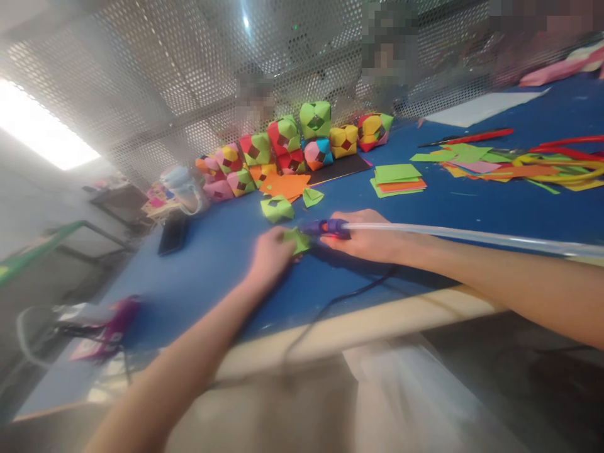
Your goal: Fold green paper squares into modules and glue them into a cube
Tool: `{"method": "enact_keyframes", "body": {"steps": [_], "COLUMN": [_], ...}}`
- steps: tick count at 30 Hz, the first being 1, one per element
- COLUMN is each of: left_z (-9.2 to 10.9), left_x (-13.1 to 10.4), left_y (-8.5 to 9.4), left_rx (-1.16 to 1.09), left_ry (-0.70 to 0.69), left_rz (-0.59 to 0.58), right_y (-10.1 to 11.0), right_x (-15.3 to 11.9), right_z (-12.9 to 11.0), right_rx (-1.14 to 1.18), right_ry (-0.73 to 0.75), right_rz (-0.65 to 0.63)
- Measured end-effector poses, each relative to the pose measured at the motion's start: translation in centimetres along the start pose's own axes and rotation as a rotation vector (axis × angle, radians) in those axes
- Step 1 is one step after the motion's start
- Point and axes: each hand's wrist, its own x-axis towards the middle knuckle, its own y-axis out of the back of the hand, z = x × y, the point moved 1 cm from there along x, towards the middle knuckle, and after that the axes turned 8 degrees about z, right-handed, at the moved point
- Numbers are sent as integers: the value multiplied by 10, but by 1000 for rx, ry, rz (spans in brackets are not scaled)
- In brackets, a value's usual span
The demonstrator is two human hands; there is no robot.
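Observation:
Near the middle of the blue table, my left hand (272,255) pinches a small folded green paper piece (297,241). From the right, my right hand (363,236) is closed around a purple hot glue gun (330,228), its nozzle at the green paper; whether they touch I cannot tell. A long clear glue stick (448,234) sticks out of the gun's back and runs right over my forearm. Just beyond my left hand lie a folded green paper ring (277,209) and a small green folded piece (313,197).
Folded paper cubes (285,141) stand stacked at the back, with orange paper (285,185) before them. A stack of paper squares (397,180), paper scraps (491,165) and red-handled scissors (472,137) lie right. A phone (173,234) and a magenta glue gun (111,330) lie left. A black cord (349,294) crosses the front edge.

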Motion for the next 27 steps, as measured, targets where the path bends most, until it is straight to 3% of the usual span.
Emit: {"method": "enact_keyframes", "body": {"steps": [27], "left_z": [4], "left_x": [-2], "left_y": [-2], "left_rx": [8], "left_ry": [8], "left_rz": [-6], "right_y": [2], "right_x": [-1], "right_z": [0], "right_rx": [-38], "right_ry": [-19], "right_rz": [-25]}}
